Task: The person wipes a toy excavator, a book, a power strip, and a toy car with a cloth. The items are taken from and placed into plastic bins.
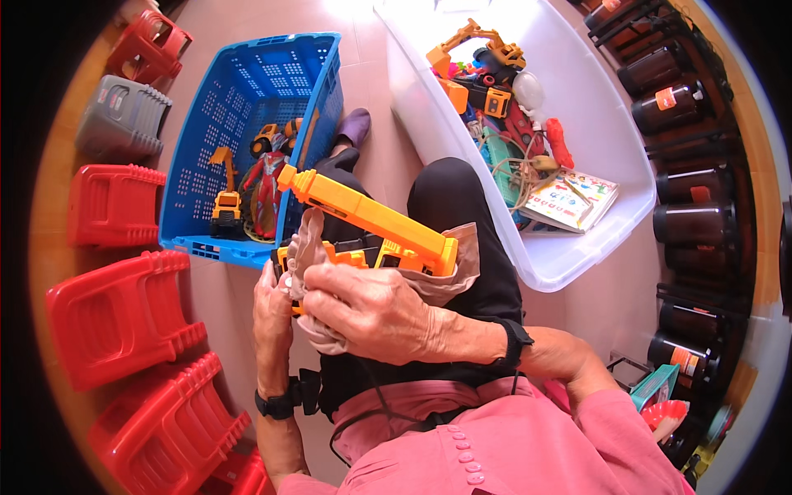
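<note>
A yellow toy crane truck [371, 216] lies across my lap, its long boom pointing up and left. My left hand [272, 309] grips the truck's left end. A beige cloth [325, 331] is bunched in the fingers of my right hand [371, 309] against that same end; more of the cloth spreads under the boom's base. Up and left, a blue plastic basket [247, 250] holds a toy excavator [226, 201], a red and silver action figure [267, 185] and another yellow toy vehicle [264, 139]. The hands and cloth hide part of the truck's body.
A translucent plastic bin [532, 272] at the right holds mixed toys, a yellow toy excavator [495, 49], a cord and a picture book [572, 198]. Stacked red plastic stools [117, 309] and a grey stool [117, 117] line the left. Dark bottles [671, 108] stand on racks at the far right.
</note>
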Demonstrator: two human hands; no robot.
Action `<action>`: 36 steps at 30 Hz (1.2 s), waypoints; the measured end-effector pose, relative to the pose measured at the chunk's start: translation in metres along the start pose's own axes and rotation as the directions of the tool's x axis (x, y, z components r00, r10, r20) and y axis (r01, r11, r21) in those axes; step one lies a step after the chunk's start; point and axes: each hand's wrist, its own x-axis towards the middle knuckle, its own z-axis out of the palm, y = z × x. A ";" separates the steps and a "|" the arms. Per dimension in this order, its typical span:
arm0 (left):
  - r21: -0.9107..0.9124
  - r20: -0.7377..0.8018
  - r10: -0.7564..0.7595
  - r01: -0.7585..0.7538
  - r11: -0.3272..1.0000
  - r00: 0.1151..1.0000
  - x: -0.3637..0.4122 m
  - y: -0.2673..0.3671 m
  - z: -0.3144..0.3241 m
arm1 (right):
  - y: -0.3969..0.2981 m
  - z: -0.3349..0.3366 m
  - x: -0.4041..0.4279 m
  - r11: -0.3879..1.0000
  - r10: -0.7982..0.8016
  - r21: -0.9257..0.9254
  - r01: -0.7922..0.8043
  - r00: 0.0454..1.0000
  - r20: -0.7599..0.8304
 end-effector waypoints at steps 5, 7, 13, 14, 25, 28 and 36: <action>-0.178 -0.022 -0.070 0.065 0.982 0.997 -0.003 0.003 0.001 | -0.019 -0.008 -0.033 0.941 -0.058 0.336 -0.043 0.957 0.284; -0.193 0.000 -0.082 0.081 0.978 0.997 -0.001 -0.003 -0.002 | -0.025 -0.009 -0.051 0.907 -0.038 0.393 -0.148 0.903 0.428; -0.244 0.005 -0.064 0.064 0.968 0.998 -0.001 -0.011 -0.006 | -0.026 -0.038 -0.023 0.942 0.216 0.254 -0.218 0.976 0.038; -0.276 0.039 -0.061 0.070 0.959 0.997 0.002 -0.014 -0.007 | -0.021 -0.040 -0.012 0.963 0.196 0.201 -0.180 0.979 -0.061; -0.238 -0.094 -0.096 0.071 0.969 0.991 -0.004 -0.036 -0.013 | -0.015 -0.005 -0.046 0.966 0.253 -0.089 -0.243 0.957 0.144; -0.311 -0.073 -0.176 0.145 0.939 0.982 0.001 -0.038 -0.020 | -0.021 -0.004 -0.077 0.917 0.297 0.028 -0.398 0.727 0.619; -0.279 0.001 -0.166 0.160 0.947 0.986 0.001 -0.032 -0.021 | -0.015 -0.049 -0.010 0.951 0.293 -0.076 -0.298 0.953 -0.072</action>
